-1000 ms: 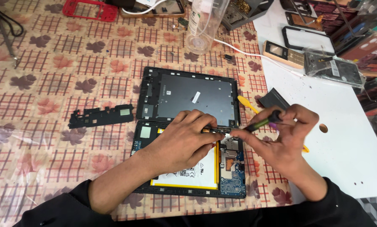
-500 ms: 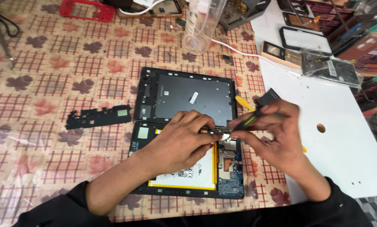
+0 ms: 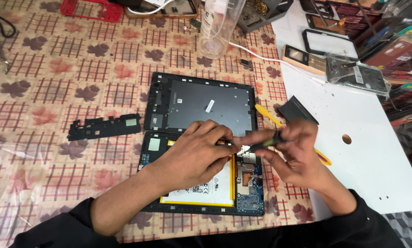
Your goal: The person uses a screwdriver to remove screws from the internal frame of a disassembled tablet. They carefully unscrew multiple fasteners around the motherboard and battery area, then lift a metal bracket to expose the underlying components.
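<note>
An opened tablet body (image 3: 247,202) lies near the front edge, showing a white battery (image 3: 210,188) and blue circuit board. Its removed dark back cover (image 3: 201,103) lies just behind it. My left hand (image 3: 194,154) rests on the top edge of the tablet body, fingertips pinched on a small part near the board. My right hand (image 3: 291,154) grips a dark screwdriver (image 3: 266,141) with its tip pointed left at the same spot. The screwdriver tip and the part under my fingers are hidden.
A black plastic strip (image 3: 105,127) lies left of the tablet. A yellow pry tool (image 3: 268,115) and a dark rectangular piece (image 3: 297,109) sit by a white mat (image 3: 376,151) on the right. Phone parts (image 3: 355,76), a clear bottle (image 3: 217,27) and a red frame (image 3: 88,8) crowd the back.
Both hands stay at the same spot on the tablet. My right hand has shifted slightly with the screwdriver and is motion-blurred now.
</note>
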